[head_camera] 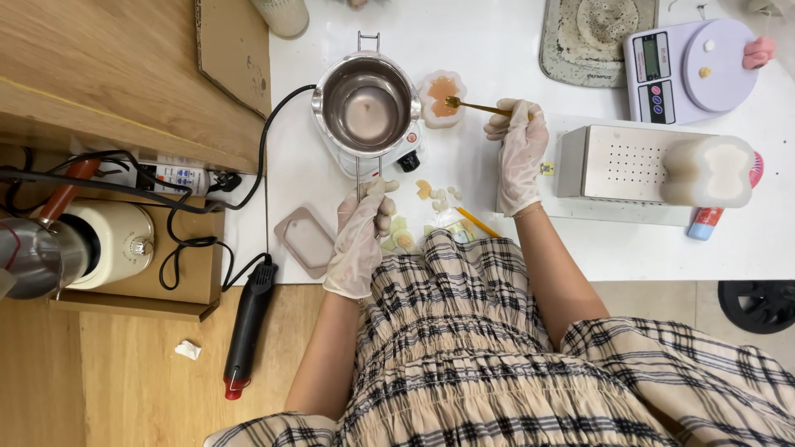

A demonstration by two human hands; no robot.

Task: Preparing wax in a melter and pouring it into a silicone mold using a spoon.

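Both hands wear thin clear gloves. My right hand grips a slim gold spoon whose bowl dips into a small scalloped white mould filled with orange liquid. My left hand is curled around the wire handle of a steel melting pot that sits on a small white hot plate. Pale wax pieces lie on the white table between my hands.
A grey scale, a perforated metal box with a white scalloped candle against it, a round mat and a flat rectangular mould share the table. A heat gun, power strip and cream appliance lie left.
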